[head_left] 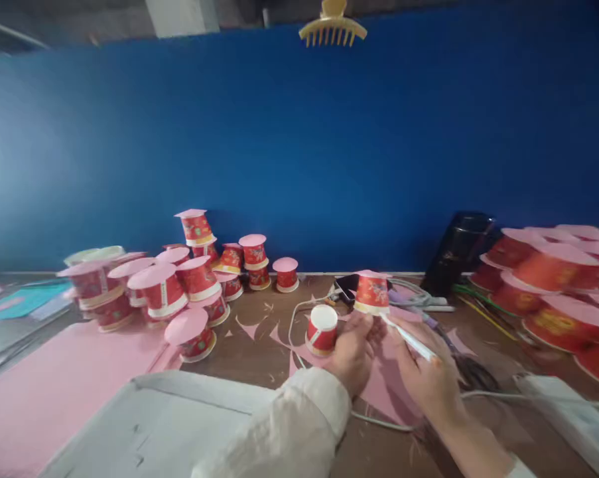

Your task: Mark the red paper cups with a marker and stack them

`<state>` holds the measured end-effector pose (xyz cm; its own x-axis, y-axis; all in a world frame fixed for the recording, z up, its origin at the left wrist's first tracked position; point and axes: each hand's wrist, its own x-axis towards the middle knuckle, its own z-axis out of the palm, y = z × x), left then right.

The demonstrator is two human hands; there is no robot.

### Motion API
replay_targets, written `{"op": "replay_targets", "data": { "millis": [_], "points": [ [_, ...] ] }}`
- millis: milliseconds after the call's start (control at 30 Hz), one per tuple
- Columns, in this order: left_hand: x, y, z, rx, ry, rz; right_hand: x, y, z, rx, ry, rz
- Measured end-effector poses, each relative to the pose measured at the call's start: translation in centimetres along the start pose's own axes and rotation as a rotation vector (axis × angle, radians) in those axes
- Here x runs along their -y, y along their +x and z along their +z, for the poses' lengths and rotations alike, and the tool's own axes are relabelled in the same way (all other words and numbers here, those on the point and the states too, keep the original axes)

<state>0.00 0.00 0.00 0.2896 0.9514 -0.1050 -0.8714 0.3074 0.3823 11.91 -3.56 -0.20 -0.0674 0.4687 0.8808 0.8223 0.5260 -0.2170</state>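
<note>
White sleeve (289, 425) lying nearest lens, over pale box (144, 425). Left hand (353, 352) gripping lower rim of upturned red cup (372, 292) with its fingertips, holding it upright above pink sheet (383, 395). Right hand (428, 378) closing around white pen (408, 340), tip touching cup's rim. Second cup (322, 330) sitting just beside left hand. Scissors (465, 372) lying near right hand. Left cup pile (180, 285) and right cup pile (552, 279) standing well apart.

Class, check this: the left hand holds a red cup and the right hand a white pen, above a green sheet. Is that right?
No: the sheet is pink, as the head view shows. The left hand holds a red cup, the right hand a white pen.
</note>
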Motion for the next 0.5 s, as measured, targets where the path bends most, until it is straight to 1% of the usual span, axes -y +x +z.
{"op": "replay_targets", "data": {
  "millis": [100, 200, 300, 400, 500],
  "points": [
    [-0.2, -0.1, -0.1, 0.002, 0.055, 0.017, 0.4, 0.2, -0.1, 0.003, 0.015, 0.010],
    [0.1, 0.2, 0.3, 0.010, 0.110, 0.049, 0.3, 0.3, -0.1, -0.010, 0.019, -0.005],
    [0.8, 0.7, 1.6, 0.026, 0.126, 0.078, -0.2, 0.5, 0.1, -0.057, -0.006, -0.029],
    [1.1, 1.0, 3.2, 0.013, 0.088, 0.122, -0.5, 1.1, 0.5, -0.119, -0.032, -0.055],
    [0.9, 1.0, 3.9, -0.017, 0.056, 0.163, -0.4, 2.0, 1.0, -0.141, -0.090, -0.084]
  ]
}}
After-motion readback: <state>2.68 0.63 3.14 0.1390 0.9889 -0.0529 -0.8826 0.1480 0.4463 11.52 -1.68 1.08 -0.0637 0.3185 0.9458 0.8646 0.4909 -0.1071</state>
